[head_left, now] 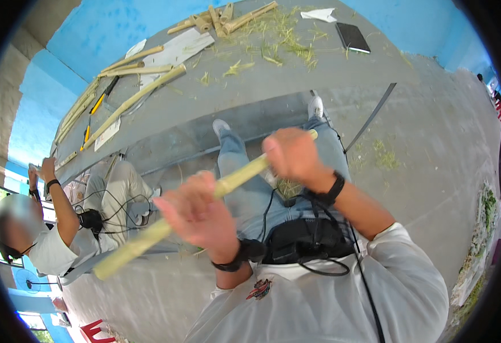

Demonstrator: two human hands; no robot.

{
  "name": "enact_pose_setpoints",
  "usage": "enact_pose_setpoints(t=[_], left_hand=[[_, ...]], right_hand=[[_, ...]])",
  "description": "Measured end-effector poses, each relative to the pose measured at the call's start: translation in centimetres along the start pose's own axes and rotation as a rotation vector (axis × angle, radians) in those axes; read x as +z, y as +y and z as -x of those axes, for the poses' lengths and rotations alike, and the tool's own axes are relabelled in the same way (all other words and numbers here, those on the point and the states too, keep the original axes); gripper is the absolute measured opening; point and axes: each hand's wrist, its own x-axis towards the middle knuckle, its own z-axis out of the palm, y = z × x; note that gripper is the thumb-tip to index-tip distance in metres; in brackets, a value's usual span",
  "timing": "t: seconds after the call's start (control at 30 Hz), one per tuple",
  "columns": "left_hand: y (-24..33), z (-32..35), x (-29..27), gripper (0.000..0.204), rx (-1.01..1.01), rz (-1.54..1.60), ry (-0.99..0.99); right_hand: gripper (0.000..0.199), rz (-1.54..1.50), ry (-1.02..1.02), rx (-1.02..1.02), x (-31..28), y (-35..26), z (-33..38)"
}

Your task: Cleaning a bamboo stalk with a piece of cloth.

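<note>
A pale yellow-green bamboo pole (242, 178) slants across my lap, from the lower left up to the right. My left hand (196, 208) is closed on its middle part, slightly blurred. Near the pole's upper right end, my right hand (296, 154) is wrapped round it in a fist. The thick lower end sticks out well past my left hand, toward the seated co-worker. Between my knees, partly hidden, is a small bunch of greenish shavings (288, 190).
Ahead stands a grey table (222, 94) with several bamboo pieces (142, 94), yellow-and-black cutters (98, 103), paper (184, 46), shavings (287, 43) and a dark notebook (353, 38). A co-worker (62, 246) sits at the left. Cables hang from a black waist pouch (304, 243).
</note>
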Motion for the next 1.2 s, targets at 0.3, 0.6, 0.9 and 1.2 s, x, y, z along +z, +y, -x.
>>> enact_pose_setpoints(t=[0.3, 0.6, 0.9, 1.2], left_hand=[[1.8, -0.4, -1.0, 0.046, 0.037, 0.26, -0.366], [2.8, -1.1, -2.3, 0.05, 0.065, 0.324, -0.247], [3.5, -1.6, -3.3, 0.051, 0.059, 0.286, -0.388], [2.8, -1.4, -2.4, 0.051, 0.066, 0.33, -0.437]], right_hand=[[0.042, -0.089, -0.116, 0.252, 0.2, -2.2, 0.7], [0.05, -0.314, -0.469, 0.23, -0.7, -0.8, 1.8], [0.062, -0.353, -0.603, 0.344, -0.6, -0.5, 1.8], [0.031, -0.133, -0.519, 0.076, -0.6, -1.6, 0.7]])
